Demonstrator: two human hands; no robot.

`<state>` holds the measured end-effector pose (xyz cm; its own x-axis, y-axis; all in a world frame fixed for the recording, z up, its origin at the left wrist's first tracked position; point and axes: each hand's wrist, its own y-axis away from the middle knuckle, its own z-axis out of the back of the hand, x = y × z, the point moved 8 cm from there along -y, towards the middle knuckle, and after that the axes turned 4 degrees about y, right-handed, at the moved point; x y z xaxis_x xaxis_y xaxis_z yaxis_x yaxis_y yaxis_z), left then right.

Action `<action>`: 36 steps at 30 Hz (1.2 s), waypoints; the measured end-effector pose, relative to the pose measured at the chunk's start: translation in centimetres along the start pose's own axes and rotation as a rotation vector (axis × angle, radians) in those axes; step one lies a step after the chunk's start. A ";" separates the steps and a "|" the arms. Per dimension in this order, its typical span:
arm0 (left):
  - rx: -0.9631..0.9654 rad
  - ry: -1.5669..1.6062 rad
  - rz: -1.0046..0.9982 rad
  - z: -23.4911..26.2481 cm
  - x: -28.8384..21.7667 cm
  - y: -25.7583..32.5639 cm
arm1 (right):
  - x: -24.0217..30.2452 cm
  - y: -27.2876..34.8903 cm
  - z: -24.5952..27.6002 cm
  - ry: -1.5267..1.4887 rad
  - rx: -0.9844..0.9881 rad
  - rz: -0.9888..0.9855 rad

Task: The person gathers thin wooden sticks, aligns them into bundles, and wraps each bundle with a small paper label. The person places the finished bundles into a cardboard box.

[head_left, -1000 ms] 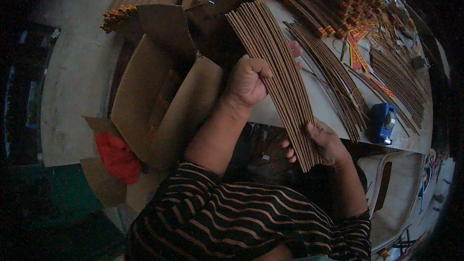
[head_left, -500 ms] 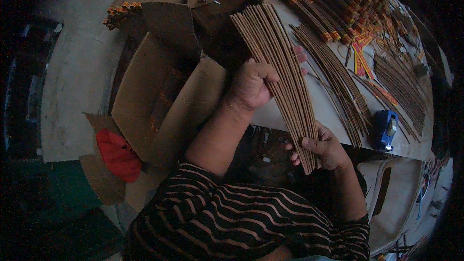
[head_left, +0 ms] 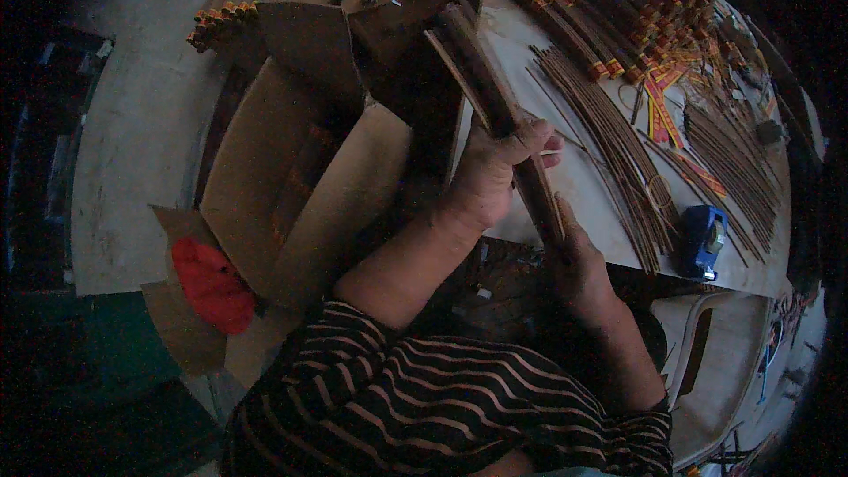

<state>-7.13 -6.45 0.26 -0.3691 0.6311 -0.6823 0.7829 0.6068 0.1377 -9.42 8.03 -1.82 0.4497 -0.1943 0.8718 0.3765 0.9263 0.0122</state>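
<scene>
A bundle of thin brown sticks [head_left: 495, 106] is gripped by both closed hands, left [head_left: 490, 177] and right [head_left: 579, 256], at the frame centre, while many loose sticks [head_left: 618, 150] are left unbundled on the worktop [head_left: 574, 185].

left hand [head_left: 488, 178] fisted; right hand [head_left: 579, 261] clasped, fingers curled

Dim, bluish light with heavy black vignetting at the rim; strong fisheye bending of edges, soft focus and murky shadows below

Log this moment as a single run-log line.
left hand: grips stick bundle mid-length | right hand: holds bundle's near end | bundle: tilted over table edge | nearby: open cardboard box, blue tape dispenser
</scene>
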 end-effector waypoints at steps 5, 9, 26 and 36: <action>-0.032 0.068 -0.023 0.7 0.3 -0.1 | 0.4 0.0 0.3 0.279 0.046 -0.035; 0.131 0.114 0.031 0.3 0.2 -0.7 | 0.6 0.1 0.1 -0.093 0.036 0.005; 0.279 0.187 0.071 -1.5 -0.5 -0.3 | 0.8 0.6 -1.3 -1.040 0.267 -0.404; 0.308 0.188 0.083 -1.5 -0.6 -0.2 | 0.6 0.8 -1.6 -1.147 0.293 -0.427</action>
<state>-7.86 -6.25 1.74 -0.3612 0.7671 -0.5302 0.9174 0.3942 -0.0547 -7.57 8.17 -2.05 -0.6803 -0.2400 0.6925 0.0586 0.9240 0.3778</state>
